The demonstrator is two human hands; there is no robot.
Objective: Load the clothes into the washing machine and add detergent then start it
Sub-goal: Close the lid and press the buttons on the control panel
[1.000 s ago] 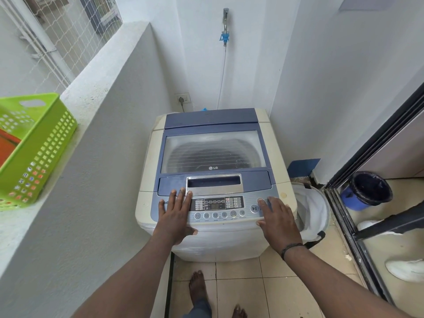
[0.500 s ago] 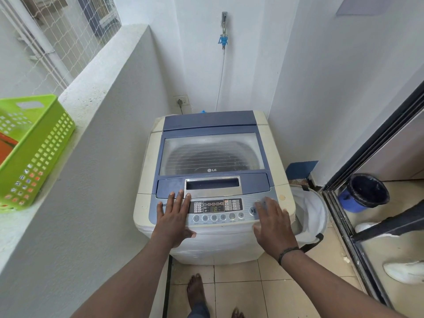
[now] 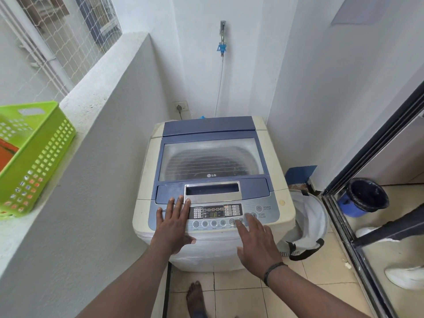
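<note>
A cream and blue top-loading washing machine [image 3: 213, 134] stands in the corner with its clear lid [image 3: 211, 160] closed. Its control panel [image 3: 215, 212] runs along the front edge, and the small display is lit. My left hand [image 3: 174, 226] lies flat on the panel's left end, fingers spread, holding nothing. My right hand [image 3: 257, 239] hovers over the right part of the panel, fingertips at the row of round buttons, just left of the start/pause button [image 3: 253, 215]. No clothes or detergent show through the lid.
A green plastic basket [image 3: 29, 157] sits on the ledge at left. A white laundry bag [image 3: 305, 221] stands on the floor right of the machine, a blue bucket [image 3: 364, 198] behind the sliding door frame. A tap and hose [image 3: 222, 47] hang on the back wall.
My right hand has slid left and back from the panel's right end, uncovering the start/pause and power buttons. My left hand has stayed in place.
</note>
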